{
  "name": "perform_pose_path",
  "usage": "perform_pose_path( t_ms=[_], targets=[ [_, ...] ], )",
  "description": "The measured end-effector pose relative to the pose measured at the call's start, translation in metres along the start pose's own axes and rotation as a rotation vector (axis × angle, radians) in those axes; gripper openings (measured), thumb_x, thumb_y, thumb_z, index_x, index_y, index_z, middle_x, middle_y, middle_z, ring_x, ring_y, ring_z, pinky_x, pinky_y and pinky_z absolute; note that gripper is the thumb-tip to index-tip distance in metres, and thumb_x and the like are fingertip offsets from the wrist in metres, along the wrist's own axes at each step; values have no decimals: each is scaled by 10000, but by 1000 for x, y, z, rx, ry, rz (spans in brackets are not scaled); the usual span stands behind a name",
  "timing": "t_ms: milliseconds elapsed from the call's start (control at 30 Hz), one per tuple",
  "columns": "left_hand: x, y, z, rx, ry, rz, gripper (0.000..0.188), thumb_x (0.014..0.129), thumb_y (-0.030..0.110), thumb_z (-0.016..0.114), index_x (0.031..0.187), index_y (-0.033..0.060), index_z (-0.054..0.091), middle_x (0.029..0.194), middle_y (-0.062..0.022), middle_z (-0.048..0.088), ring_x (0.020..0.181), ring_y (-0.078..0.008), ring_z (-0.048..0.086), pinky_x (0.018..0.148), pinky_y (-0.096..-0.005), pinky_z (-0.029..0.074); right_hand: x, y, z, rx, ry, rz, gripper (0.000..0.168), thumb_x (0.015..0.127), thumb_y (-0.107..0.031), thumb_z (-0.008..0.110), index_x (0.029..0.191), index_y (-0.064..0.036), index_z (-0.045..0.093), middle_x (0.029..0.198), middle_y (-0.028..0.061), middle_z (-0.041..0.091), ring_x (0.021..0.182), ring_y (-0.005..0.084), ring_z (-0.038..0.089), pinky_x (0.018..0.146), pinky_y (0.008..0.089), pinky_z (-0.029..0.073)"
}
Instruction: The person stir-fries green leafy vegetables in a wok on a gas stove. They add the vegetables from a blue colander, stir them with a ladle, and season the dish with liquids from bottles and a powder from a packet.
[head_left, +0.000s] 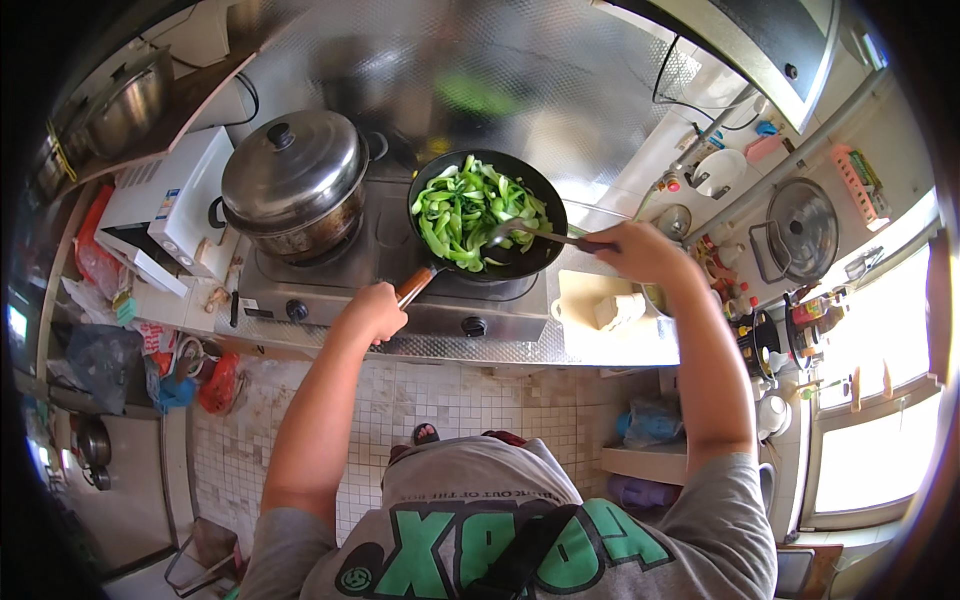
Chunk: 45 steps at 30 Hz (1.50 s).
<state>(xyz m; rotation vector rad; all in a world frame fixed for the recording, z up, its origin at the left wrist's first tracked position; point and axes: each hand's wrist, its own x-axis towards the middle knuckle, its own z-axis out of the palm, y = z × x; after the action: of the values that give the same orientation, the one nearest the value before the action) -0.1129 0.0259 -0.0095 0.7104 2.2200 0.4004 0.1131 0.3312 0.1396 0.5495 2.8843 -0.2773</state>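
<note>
My left hand (375, 313) grips the wooden handle (417, 286) of a dark frying pan (553, 217). The pan sits over the right burner of a stainless-steel gas stove (405, 300). Chopped leafy greens (461, 214) with pale stems fill much of it. In my right hand (637, 251) is the dark handle of a metal spatula or ladle (551, 235), whose head lies among the greens at the pan's right side. Its exact shape is partly covered by the greens. On the left burner stands a large lidded steel pot (296, 187).
A cream cutting board (581, 300) holding a pale, wrapped-looking block (620, 310) lies right of the stove. Left of the pot is a white microwave (176, 202). Bottles (739, 304) and a hanging glass lid (801, 229) line the right side. A range hood (780, 52) juts out above.
</note>
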Motion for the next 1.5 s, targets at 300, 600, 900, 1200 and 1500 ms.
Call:
perform_pose_path(
  t_ms=[300, 600, 900, 1200, 1500],
  targets=[
    [-6, 5, 0, 17, 43, 10, 245, 815, 92, 596, 962, -99, 640, 675, -190, 683, 528, -257, 671, 517, -380, 553, 9, -8, 66, 178, 188, 29, 287, 925, -222, 643, 1199, -202, 728, 976, 203, 716, 875, 379, 694, 820, 441, 540],
    [-10, 13, -3, 23, 39, -12, 202, 828, 75, 577, 897, -91, 669, 670, -186, 688, 535, -256, 674, 526, -377, 560, 82, -37, 108, 138, 348, 61, 363, 980, -254, 560, 1334, -259, 638, 888, 187, 709, 827, 340, 710, 759, 452, 569],
    [-10, 16, -4, 8, 52, 22, 190, 816, 56, 564, 863, -101, 659, 644, -183, 674, 521, -270, 664, 518, -397, 552, -33, 12, 22, -9, 335, -46, 377, 882, -150, 663, 1244, -247, 710, 886, 182, 710, 785, 350, 690, 734, 458, 545],
    [-7, 10, -2, 7, 39, 15, 204, 817, 66, 554, 842, -108, 656, 646, -178, 675, 505, -254, 657, 493, -381, 542, -28, 4, 15, 98, 155, -40, 373, 908, -160, 651, 1264, -261, 697, 842, 151, 718, 730, 354, 670, 722, 430, 530],
    [-8, 14, -4, 21, 38, 3, 210, 827, 84, 579, 898, -99, 654, 658, -172, 678, 523, -250, 664, 509, -377, 547, -9, -28, 69, 63, 203, 75, 297, 940, -208, 610, 1217, -224, 716, 939, 214, 707, 851, 418, 678, 806, 488, 542]
  ],
)
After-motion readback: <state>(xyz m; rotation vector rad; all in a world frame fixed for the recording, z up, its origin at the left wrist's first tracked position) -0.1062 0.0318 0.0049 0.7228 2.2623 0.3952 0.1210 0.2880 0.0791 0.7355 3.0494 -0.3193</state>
